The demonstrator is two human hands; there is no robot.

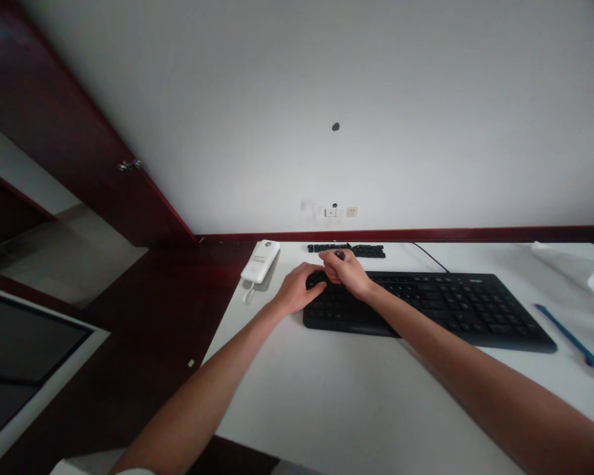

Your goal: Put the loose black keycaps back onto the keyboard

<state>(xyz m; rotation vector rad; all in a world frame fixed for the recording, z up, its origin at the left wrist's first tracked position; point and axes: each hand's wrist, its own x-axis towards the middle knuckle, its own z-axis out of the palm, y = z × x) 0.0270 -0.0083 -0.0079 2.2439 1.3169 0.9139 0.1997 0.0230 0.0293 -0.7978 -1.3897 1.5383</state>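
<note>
The left hand [297, 288] lies half closed on the left end of the long black plastic keyboard [455, 310], while the right hand [344, 274] pinches a small dark piece [339, 254] above it, near a row of loose black keycaps [369, 251].

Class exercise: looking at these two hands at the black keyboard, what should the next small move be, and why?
Probably the right hand should set the small dark piece down beside the row of loose black keycaps: it pinches the piece just in front of that row, while the left hand rests on the black keyboard.
</note>
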